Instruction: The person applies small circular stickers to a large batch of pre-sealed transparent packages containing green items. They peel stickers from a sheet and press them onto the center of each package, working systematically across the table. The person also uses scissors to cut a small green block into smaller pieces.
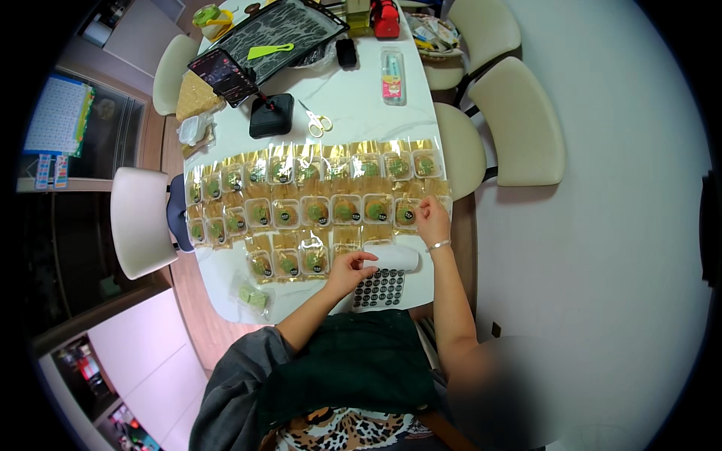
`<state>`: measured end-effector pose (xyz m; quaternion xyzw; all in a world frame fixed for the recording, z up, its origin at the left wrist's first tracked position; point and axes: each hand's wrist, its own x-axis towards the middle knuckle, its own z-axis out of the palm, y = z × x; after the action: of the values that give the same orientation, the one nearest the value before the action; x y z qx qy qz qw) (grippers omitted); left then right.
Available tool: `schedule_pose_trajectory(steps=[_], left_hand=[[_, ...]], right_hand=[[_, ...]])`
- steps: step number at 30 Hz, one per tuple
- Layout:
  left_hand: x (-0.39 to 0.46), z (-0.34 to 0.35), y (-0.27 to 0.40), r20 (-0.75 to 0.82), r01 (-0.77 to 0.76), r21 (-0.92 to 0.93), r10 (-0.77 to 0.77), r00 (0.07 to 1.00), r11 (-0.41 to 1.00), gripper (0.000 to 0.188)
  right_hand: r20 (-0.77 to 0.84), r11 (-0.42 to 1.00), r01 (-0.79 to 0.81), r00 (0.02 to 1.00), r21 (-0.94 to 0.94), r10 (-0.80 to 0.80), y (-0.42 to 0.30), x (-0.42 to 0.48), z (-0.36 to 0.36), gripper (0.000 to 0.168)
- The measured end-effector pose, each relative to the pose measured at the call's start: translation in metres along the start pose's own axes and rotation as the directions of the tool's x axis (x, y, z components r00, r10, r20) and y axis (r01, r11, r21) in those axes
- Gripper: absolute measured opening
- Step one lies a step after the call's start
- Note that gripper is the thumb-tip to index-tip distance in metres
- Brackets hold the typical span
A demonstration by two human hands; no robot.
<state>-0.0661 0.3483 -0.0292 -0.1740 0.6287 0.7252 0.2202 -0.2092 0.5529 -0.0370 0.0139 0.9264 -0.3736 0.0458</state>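
Note:
My left hand [351, 274] pinches a sheet of round black stickers [379, 288] near the table's front edge. The sheet's white end [395, 257] curls over and covers part of the front row of packs. Over the right end of the middle row, my right hand [433, 220] has thumb and fingertips drawn together; whether they hold a sticker is too small to tell. Beside it lies a clear-and-gold pack [406, 214] with a green-topped round pastry and a black sticker. Several similar packs [316, 211] lie in three rows, many with a black sticker showing.
On the white marbled table [350, 113] lie scissors [317, 121], a tablet [223, 76] on a black stand [271, 115], and a pack bearing writing [393, 77]. A black baking tray [276, 36] carries a green scraper [271, 51]. A bagged green item [254, 296] sits front left. Chairs [519, 124] flank the table.

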Motion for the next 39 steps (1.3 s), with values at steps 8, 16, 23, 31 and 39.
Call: schedule_pose_trajectory(steps=[8, 16, 23, 31, 39], left_hand=[[0.002, -0.002, -0.005, -0.117, -0.004, -0.027, 0.000, 0.993, 1.000, 0.021], [-0.003, 0.009, 0.006, -0.120, -0.022, -0.060, 0.015, 0.993, 0.998, 0.032], [-0.008, 0.014, 0.012, -0.096, 0.022, -0.133, -0.035, 0.995, 0.991, 0.031], [-0.007, 0.013, 0.007, -0.094, 0.086, -0.234, -0.111, 0.989, 0.968, 0.029], [-0.007, 0.004, -0.002, -0.166, 0.064, -0.135, -0.087, 0.982, 0.989, 0.017]], right_hand=[[0.117, 0.888, 0.341, 0.913, 0.308, -0.391, -0.049, -0.073, -0.016, 0.012], [0.046, 0.908, 0.403, 0.911, 0.111, -0.410, -0.048, -0.118, 0.003, 0.012], [-0.013, 0.918, 0.389, 0.921, 0.077, -0.389, -0.049, -0.126, 0.000, 0.008], [-0.058, 0.828, 0.557, 0.826, -0.068, -0.561, -0.056, -0.132, -0.003, 0.009], [-0.201, 0.894, 0.146, 0.977, 0.424, -0.064, -0.028, -0.091, -0.024, 0.006]])
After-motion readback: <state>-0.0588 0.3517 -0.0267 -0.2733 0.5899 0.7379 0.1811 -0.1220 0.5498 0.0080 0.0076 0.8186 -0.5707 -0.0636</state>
